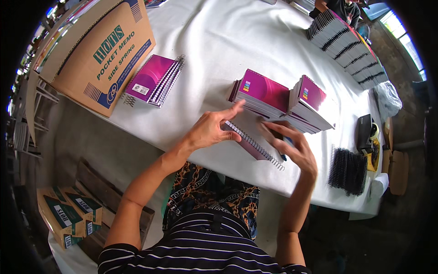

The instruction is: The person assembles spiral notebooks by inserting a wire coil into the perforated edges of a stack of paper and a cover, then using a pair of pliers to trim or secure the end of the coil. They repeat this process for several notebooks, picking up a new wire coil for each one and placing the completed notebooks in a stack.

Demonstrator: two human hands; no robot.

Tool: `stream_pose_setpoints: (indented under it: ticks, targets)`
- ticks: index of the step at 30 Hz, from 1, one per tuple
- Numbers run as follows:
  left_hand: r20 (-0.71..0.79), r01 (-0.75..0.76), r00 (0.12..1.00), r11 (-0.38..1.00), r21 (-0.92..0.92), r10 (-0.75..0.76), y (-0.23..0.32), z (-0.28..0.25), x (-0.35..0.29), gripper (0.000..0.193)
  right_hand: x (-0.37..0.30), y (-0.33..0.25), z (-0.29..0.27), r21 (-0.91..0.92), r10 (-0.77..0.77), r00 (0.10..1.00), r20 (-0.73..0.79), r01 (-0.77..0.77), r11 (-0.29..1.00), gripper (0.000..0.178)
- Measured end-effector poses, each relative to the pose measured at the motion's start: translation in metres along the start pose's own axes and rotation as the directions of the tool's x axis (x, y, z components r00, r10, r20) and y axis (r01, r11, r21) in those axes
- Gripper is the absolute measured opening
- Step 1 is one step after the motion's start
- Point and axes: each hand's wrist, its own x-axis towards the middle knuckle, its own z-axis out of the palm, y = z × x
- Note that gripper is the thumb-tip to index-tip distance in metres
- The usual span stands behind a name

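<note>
A small notebook with a wire spiral (253, 144) lies slantwise near the table's front edge, its coil side up and a loose wire end sticking out at the right. At its left end is my left hand (211, 130), thumb over the coil and index finger stretched out, fingers apart. My right hand (294, 145) curls above the right part of the notebook around a dark, blurred object with a bluish end; its kind cannot be made out. Just beyond the hands stand two stacks of purple-covered notebooks, a left stack (266, 93) and a right stack (310, 102).
Purple spiral notebooks (155, 80) lie at left beside a large cardboard box (107, 59). At right are black spiral coils (347, 170) and a tape dispenser (374, 146). Tall notebook stacks (344, 48) stand far right, near another person (344, 9). Small cartons (68, 212) sit lower left.
</note>
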Motion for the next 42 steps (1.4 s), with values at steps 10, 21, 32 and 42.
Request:
stream_pose_setpoints:
  ticks: [10,21,32,42]
  targets:
    - [0.245,-0.041,0.961,0.946,-0.323,0.125,-0.02,-0.005,0.008,0.069,-0.102,0.067,-0.037,-0.856,-0.286,0.845,-0.452,-0.32,0.406,0.036]
    - [0.211,-0.067,0.975,0.998,0.0,0.065,-0.008,-0.007,-0.007,0.081,-0.006,-0.015,0.081,-0.703,-0.361,0.907,-0.219,0.11,0.702,0.011]
    - [0.001,-0.155,0.96,0.533,0.832,0.279,0.009,0.027,-0.048,0.064,-0.042,0.083,0.072,-0.792,-0.227,0.847,-0.481,-0.309,0.526,0.049]
    - [-0.125,0.001,0.967,0.486,0.874,0.222,0.018,0.061,-0.055,0.071,-0.074,0.003,0.127,-0.596,-0.287,0.897,-0.337,0.033,0.802,0.054]
